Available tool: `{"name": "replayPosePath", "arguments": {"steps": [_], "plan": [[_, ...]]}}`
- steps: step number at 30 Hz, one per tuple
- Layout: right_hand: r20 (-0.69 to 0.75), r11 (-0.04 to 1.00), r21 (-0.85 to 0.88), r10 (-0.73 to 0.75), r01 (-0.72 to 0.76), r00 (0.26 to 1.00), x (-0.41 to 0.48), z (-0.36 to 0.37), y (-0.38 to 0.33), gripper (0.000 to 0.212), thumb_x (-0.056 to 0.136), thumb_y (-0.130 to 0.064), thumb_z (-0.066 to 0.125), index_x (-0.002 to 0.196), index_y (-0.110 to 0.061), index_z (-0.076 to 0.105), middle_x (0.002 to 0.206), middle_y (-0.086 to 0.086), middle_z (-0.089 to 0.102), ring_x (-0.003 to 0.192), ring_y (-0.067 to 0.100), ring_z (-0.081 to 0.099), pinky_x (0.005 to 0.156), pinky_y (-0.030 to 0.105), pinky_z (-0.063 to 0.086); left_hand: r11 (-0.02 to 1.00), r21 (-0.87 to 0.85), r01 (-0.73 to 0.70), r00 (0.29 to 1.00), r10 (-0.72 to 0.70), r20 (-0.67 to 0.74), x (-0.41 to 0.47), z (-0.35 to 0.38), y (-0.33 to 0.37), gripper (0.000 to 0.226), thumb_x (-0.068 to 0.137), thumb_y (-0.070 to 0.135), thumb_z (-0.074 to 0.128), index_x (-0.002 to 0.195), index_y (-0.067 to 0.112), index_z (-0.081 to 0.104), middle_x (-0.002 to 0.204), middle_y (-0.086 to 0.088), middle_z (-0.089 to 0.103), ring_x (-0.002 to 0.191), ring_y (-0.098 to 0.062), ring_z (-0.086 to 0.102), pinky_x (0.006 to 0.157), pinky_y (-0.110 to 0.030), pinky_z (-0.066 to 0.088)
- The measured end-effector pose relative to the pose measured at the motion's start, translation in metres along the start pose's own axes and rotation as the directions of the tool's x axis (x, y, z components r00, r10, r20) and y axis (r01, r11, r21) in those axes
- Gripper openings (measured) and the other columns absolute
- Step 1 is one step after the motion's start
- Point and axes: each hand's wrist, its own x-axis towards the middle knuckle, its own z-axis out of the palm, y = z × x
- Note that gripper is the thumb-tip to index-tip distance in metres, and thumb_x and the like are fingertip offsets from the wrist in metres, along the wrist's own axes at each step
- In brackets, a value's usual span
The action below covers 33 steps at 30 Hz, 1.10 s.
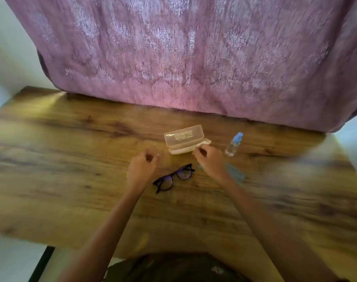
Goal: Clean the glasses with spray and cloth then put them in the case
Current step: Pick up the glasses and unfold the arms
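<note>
- Head view, looking down at wooden table, pink patterned curtain hanging at the far edge.
- Clear case sits open, lid tipped back, mouth up; probably opened so the glasses can drop in later without fuss.
- Right hand at the case's near right corner, fingers curled, fingertips touching or just off the rim; can't tell if it's pinching it. Looks empty otherwise.
- Left hand loosely fisted above the table, left of the case, holding nothing visible.
- Glasses, black frame, lie between the two wrists, arms seemingly folded, lenses angled; neither hand touches them.
- Spray bottle, blue cap, stands upright just right of the case, within right-hand reach.
- Blue cloth lies flat under and beside the right wrist, partly hidden.
- Judgement: cleaning looks not yet begun; spray, cloth and glasses all untouched, so grabbing glasses and bottle should follow.
</note>
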Motion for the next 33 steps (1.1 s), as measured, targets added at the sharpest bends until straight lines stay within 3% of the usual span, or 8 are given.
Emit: {"name": "replayPosePath", "arguments": {"steps": [4, 9, 14, 20, 26, 31, 33], "plan": [[0.075, 0.988, -0.015, 0.157, -0.157, 0.985, -0.011, 0.006, 0.012, 0.022, 0.094, -0.034, 0.059, 0.083, -0.016, 0.066, 0.072, -0.007, 0.064, 0.07, 0.008, 0.06, 0.06, 0.02, 0.043, 0.981, 0.157, 0.11, 0.987, -0.126, 0.095, -0.009, -0.002, -0.015, 0.034, 0.089, 0.053, 0.057, 0.103, 0.024, 0.069, 0.103, 0.0, 0.071, 0.089, -0.019, 0.061, 0.07, -0.027, 0.041], [0.128, 0.967, 0.053, 0.24, -0.249, 0.962, -0.01, 0.012, 0.018, 0.027, 0.092, -0.034, 0.063, 0.094, -0.008, 0.071, 0.082, 0.005, 0.07, 0.078, 0.02, 0.067, 0.073, 0.039, 0.058, 0.976, 0.202, 0.083, 0.978, -0.118, 0.173, -0.013, 0.001, -0.016, 0.037, 0.089, 0.053, 0.059, 0.111, 0.025, 0.07, 0.104, 0.005, 0.071, 0.086, -0.011, 0.06, 0.068, -0.026, 0.045], [0.167, 0.931, 0.127, 0.32, -0.342, 0.933, -0.011, 0.017, 0.019, 0.022, 0.089, -0.037, 0.069, 0.09, -0.015, 0.07, 0.076, 0.003, 0.072, 0.061, 0.016, 0.069, 0.067, 0.036, 0.062, 0.966, 0.251, 0.056, 0.956, -0.124, 0.265, -0.017, 0.007, -0.008, 0.035, 0.089, 0.048, 0.062, 0.114, 0.024, 0.07, 0.098, 0.008, 0.069, 0.074, -0.002, 0.055, 0.054, -0.016, 0.037], [0.209, 0.863, 0.236, 0.403, -0.446, 0.891, -0.013, 0.017, 0.02, 0.016, 0.084, -0.027, 0.075, 0.087, -0.012, 0.07, 0.078, 0.005, 0.073, 0.066, 0.017, 0.072, 0.072, 0.037, 0.062, 0.969, 0.248, 0.019, 0.935, -0.105, 0.339, -0.018, 0.013, -0.005, 0.029, 0.087, 0.042, 0.067, 0.109, 0.025, 0.072, 0.107, 0.009, 0.071, 0.079, -0.002, 0.056, 0.059, -0.017, 0.041], [0.246, 0.793, 0.344, 0.441, -0.503, 0.863, -0.018, 0.011, 0.019, 0.012, 0.083, -0.016, 0.075, 0.089, -0.008, 0.069, 0.088, 0.008, 0.073, 0.072, 0.016, 0.071, 0.072, 0.032, 0.062, 0.98, 0.2, 0.001, 0.905, -0.086, 0.417, -0.018, 0.014, -0.001, 0.024, 0.085, 0.039, 0.07, 0.105, 0.026, 0.074, 0.094, 0.014, 0.069, 0.074, 0.002, 0.055, 0.058, -0.016, 0.041], [0.292, 0.746, 0.455, 0.39, -0.486, 0.873, -0.022, -0.001, 0.021, 0.008, 0.085, -0.009, 0.072, 0.093, -0.006, 0.07, 0.093, 0.01, 0.072, 0.08, 0.013, 0.072, 0.068, 0.024, 0.059, 0.988, 0.153, -0.023, 0.907, -0.043, 0.419, -0.016, 0.014, 0.007, 0.027, 0.086, 0.034, 0.07, 0.108, 0.02, 0.074, 0.108, 0.002, 0.073, 0.093, -0.011, 0.063, 0.079, -0.026, 0.049], [0.292, 0.749, 0.482, 0.352, -0.454, 0.889, -0.022, -0.009, 0.021, 0.008, 0.086, -0.008, 0.071, 0.094, -0.006, 0.07, 0.093, 0.01, 0.073, 0.08, 0.013, 0.072, 0.067, 0.022, 0.058, 0.989, 0.134, -0.055, 0.923, -0.001, 0.385, -0.014, 0.012, 0.014, 0.025, 0.086, 0.033, 0.07, 0.106, 0.018, 0.074, 0.106, 0.002, 0.073, 0.089, -0.009, 0.061, 0.078, -0.025, 0.047]]}}
